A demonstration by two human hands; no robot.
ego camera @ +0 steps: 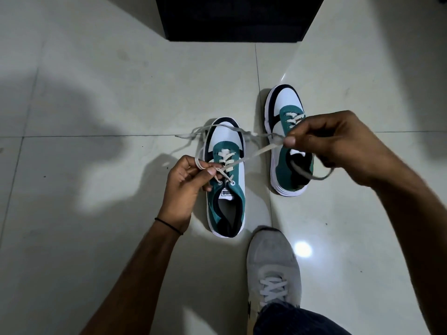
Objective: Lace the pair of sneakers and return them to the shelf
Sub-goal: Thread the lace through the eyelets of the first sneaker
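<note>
Two green, white and black sneakers stand on the tiled floor, toes pointing away from me. The near sneaker (227, 180) is at centre, and its cream lace (251, 155) crosses through the eyelets. My left hand (186, 189) pinches one lace end beside the top left eyelet. My right hand (338, 146) pinches the other lace end, pulled up and to the right. The far sneaker (287, 141) stands to the right, partly hidden behind my right hand, with its own lace loose over the opening.
A dark shelf unit (237, 18) stands at the top centre. My own foot in a grey sneaker (273, 269) is planted at bottom right, just behind the near sneaker. Glossy floor tiles (96, 238) spread all around.
</note>
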